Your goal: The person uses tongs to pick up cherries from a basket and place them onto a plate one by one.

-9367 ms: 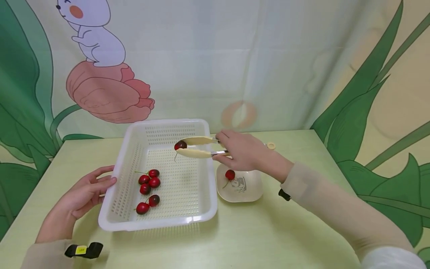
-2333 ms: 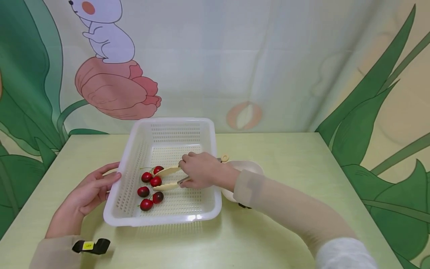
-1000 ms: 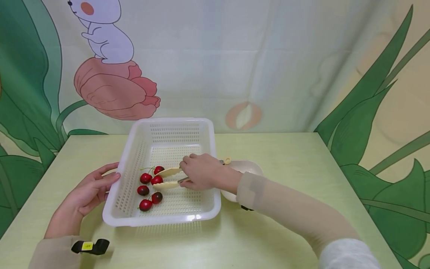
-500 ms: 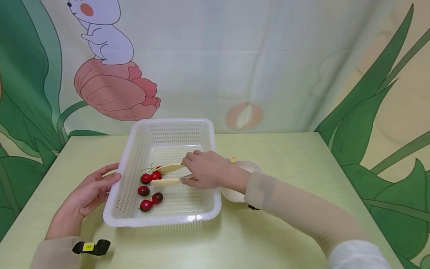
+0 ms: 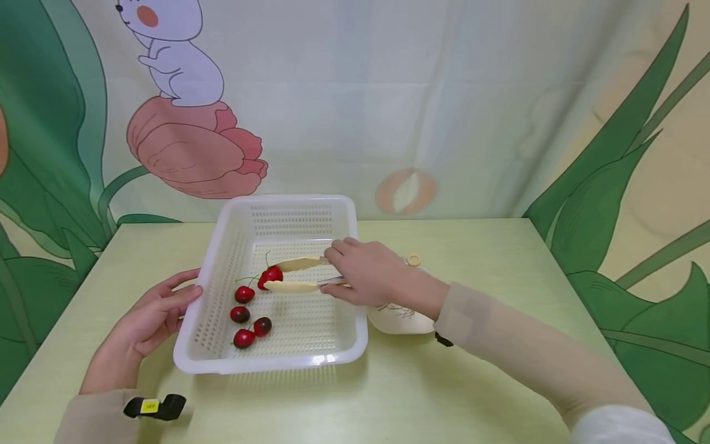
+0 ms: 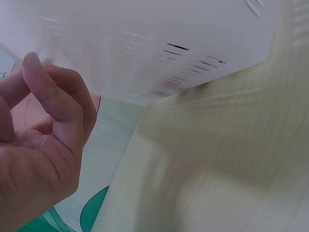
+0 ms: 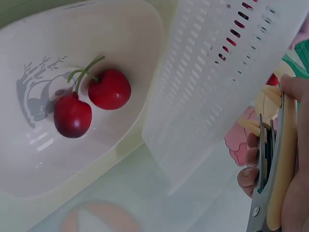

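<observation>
Tongs [image 5: 294, 287], pale yellow with metal arms, reach into the white basket [image 5: 272, 365], and the right hand [image 5: 368, 271] is on them, fingers curled firmly round the handles! Their two tips stand slightly apart, one far, one near, and between them sits a dark red cherry [image 5: 272, 274], stem poking up. Whether it is clear of the basket floor, I cannot tell. A second cherry [image 5: 261, 282] peeks out just to its left, partly hidden.

Over on the left, the left hand [image 5: 146, 314] has the basket by its left rim, thumb against the edge, fingers bent in beside it, a narrow grip.

Four more cherries line the basket floor: one [image 5: 244, 294] near the tongs, a darker one [image 5: 240, 314] nearer, then a pair at the near end, the right one [image 5: 263, 326] and the left one [image 5: 244, 338], side by side.

To the right of the basket on the table [image 5: 310, 407], a white dish [image 7: 120, 29] with a grey panda print holds two cherries [image 7: 110, 89], stems crossing. Behind it all, a cartoon backdrop [image 5: 310, 123] spans the far side.
</observation>
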`<state>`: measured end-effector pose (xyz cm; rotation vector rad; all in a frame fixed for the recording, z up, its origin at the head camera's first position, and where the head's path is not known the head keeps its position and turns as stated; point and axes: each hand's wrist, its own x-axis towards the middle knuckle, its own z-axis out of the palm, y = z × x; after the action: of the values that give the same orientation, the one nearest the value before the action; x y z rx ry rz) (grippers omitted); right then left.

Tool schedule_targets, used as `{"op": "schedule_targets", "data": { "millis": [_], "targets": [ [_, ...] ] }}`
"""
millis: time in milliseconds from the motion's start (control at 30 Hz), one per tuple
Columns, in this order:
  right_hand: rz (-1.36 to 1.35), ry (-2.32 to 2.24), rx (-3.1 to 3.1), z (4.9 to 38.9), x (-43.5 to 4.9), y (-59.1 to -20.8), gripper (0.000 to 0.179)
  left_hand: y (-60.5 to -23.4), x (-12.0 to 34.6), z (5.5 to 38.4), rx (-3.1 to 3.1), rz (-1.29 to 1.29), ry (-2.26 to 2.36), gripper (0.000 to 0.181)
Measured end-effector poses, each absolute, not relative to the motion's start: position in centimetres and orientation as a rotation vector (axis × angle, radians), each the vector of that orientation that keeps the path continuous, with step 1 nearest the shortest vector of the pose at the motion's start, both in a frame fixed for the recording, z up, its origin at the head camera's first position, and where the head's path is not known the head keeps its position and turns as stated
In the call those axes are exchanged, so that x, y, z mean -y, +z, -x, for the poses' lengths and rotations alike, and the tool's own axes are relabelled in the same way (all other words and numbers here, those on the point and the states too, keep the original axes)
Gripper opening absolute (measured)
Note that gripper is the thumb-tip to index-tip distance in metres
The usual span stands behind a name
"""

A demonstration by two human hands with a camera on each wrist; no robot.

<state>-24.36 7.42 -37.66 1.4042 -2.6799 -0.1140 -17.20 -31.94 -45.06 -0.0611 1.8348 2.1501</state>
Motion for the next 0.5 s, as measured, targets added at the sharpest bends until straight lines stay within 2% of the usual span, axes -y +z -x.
{"op": "schedule_targets", "data": {
  "millis": [500],
  "targets": [
    [-1.218,0.183,2.719,24.1,-12.2,-36.2,0.061,-45.5,32.2,17.0,-1.857,0.048,2.142,0.034]
  ]
}}
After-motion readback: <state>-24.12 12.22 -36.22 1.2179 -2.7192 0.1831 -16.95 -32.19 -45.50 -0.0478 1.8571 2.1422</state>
